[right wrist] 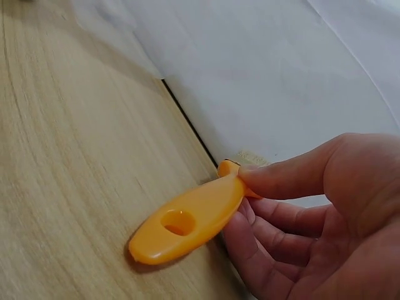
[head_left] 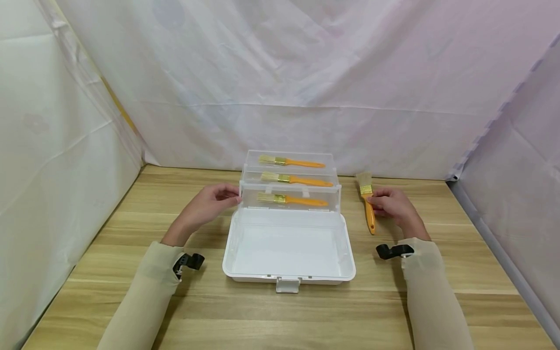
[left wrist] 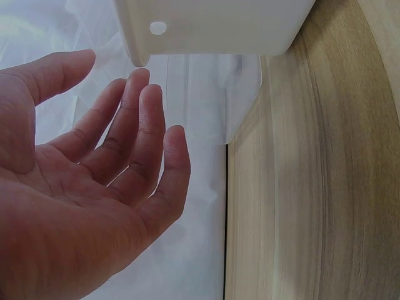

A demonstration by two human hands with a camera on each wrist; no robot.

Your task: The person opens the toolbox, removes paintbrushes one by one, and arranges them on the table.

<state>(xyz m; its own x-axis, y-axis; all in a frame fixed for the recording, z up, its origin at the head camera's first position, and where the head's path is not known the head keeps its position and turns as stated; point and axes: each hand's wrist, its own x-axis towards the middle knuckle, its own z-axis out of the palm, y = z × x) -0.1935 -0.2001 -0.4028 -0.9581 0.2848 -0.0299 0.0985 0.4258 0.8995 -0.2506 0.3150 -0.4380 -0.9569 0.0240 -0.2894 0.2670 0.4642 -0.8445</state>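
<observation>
A white plastic box [head_left: 227, 262] stands opened on the table, its front latch [head_left: 288, 286] hanging down. Behind its bare base rise clear tiers, holding three paintbrushes with orange handles: a top brush [head_left: 302, 163], a middle brush [head_left: 308, 182] and a lower brush [head_left: 304, 201]. My left hand [head_left: 212, 204] is at the left side of the tiers, with fingers loosely bent and nothing in the palm [left wrist: 69, 187]; contact with the box is unclear. To the box's right, my right hand [head_left: 395, 206] pinches another paintbrush [right wrist: 200, 215] by its orange handle, bristles pointing away from me.
A wooden table [head_left: 245, 316] carries everything. A white cloth backdrop [head_left: 288, 116] hangs right behind the box, and cloth walls close off the left and right sides. Black wrist cameras sit on both sleeves.
</observation>
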